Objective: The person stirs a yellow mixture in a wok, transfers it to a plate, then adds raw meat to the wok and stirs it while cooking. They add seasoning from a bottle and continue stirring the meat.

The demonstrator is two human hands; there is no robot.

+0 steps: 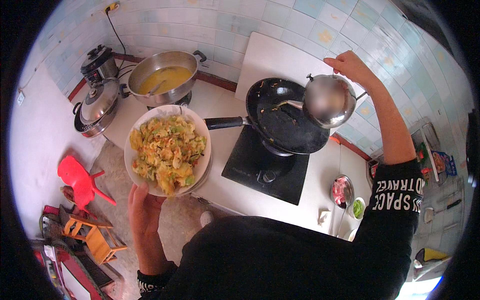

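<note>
My left hand [144,210] holds a white plate [129,165] by its near rim, with a heap of scrambled egg and chopped vegetables [168,150] on it. Up at the right, my right hand [347,67] grips the thin handle of a shiny round metal pot or kettle [330,101]. That vessel hangs over the right side of a black wok [288,123], whose handle points left. A metal utensil [294,104] lies in the wok, its far end hidden behind the vessel. Food scraps cling to the wok, which rests tilted on a black glass cooktop [266,172].
A large two-handled pan [138,90] of yellow liquid stands at the back left, near a pressure cooker [99,67] and a lidded steamer [97,108]. At the right are a bowl of raw meat [341,191] and a bowl of sliced greens [359,208]. A white board [258,56] leans on the wall.
</note>
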